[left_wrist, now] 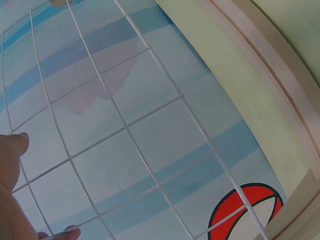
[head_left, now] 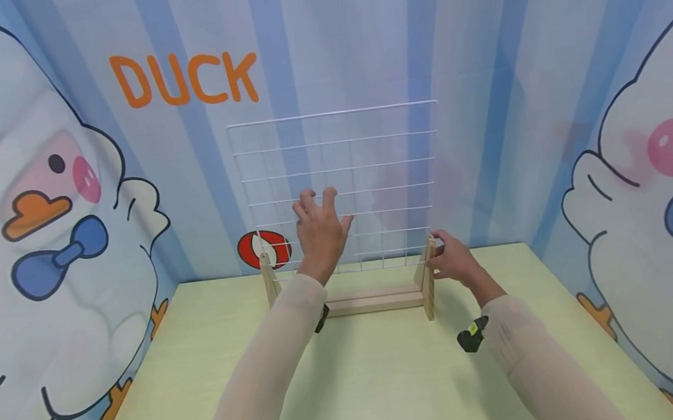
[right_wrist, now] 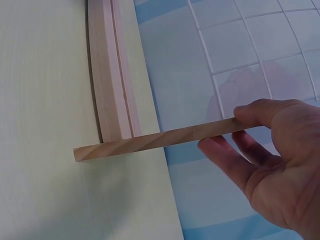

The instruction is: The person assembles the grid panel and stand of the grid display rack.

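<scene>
A white wire grid panel [head_left: 330, 113] stands upright on a wooden stand, between its two side pieces. My left hand [head_left: 322, 236] is at the lower middle of the grid, fingers spread and slightly bent against the wires. In the left wrist view, the thumb [left_wrist: 19, 144] lies at one wire and a fingertip [left_wrist: 72, 233] at another. My right hand [head_left: 454, 259] pinches the upper end of the right wooden side piece [right_wrist: 150, 142] between thumb and fingers. The left side piece [head_left: 269, 281] is partly hidden by my left forearm. A wooden crossbar [head_left: 374, 305] joins the sides low down.
The stand rests on a pale yellow-green table [head_left: 393, 373], toward its back edge. Behind hangs a striped blue cloth [head_left: 349, 42] with duck pictures, and similar cloth closes off both sides. Dark devices [head_left: 473, 334] are strapped at the wrists.
</scene>
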`<state>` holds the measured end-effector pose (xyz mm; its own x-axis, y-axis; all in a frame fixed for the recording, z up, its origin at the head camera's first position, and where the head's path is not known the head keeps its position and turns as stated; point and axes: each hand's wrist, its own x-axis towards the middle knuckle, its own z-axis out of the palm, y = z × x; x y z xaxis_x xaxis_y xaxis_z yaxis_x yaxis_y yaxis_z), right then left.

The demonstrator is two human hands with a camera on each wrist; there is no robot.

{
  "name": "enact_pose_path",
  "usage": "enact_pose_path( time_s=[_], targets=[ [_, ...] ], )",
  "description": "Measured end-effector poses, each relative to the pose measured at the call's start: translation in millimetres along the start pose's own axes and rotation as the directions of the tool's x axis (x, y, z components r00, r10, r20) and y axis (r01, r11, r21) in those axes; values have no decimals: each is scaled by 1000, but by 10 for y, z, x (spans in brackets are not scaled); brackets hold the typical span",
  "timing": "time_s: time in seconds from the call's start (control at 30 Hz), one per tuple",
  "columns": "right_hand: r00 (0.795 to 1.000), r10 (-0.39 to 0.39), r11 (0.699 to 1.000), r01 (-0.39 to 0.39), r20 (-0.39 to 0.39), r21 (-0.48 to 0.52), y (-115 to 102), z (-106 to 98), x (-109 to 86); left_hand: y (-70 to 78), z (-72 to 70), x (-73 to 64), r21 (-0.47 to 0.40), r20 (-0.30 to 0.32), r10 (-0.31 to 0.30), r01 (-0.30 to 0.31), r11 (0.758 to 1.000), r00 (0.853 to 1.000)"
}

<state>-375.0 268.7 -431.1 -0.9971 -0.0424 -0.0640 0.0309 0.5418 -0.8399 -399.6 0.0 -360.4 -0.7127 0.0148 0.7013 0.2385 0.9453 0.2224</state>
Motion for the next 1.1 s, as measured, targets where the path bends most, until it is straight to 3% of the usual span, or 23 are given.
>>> enact_pose_path(
  time_s=[0.23, 0.33, 0.43, 0.5, 0.63, 0.8, 1.03, 1.1],
  targets=[
    [1000, -29, 990, 27, -10, -141, -154, -129, 1, -12, -2, -30, 11, 30, 1, -1, 1000, 1000],
    [996, -50, 983, 36, -75, -178, -273, -220, 3, -18, 5, -33, 9, 31, -1, 1, 1000, 1000],
    [978, -102, 979, 66, -184, -193, -431, -305, 2, -20, 5, -26, 4, 24, 2, -2, 1000, 1000],
    [954, -140, 981, 96, -264, -171, -570, -348, -7, -17, 3, -23, 1, 21, 2, -2, 1000, 1000],
    [888, -214, 976, 174, -407, -133, -870, -409, -28, -15, 11, -24, 10, 14, 1, -2, 1000, 1000],
    [808, -317, 948, 257, -496, -186, -1229, -435, -20, -33, 2, -32, 17, 16, -8, 8, 1000, 1000],
    [743, -378, 921, 237, -553, -310, -1553, -405, 12, -30, -6, -38, 7, 28, -10, 9, 1000, 1000],
    [733, -374, 921, 219, -569, -322, -1601, -401, 23, -25, -2, -40, 8, 27, -7, 6, 1000, 1000]
  ],
)
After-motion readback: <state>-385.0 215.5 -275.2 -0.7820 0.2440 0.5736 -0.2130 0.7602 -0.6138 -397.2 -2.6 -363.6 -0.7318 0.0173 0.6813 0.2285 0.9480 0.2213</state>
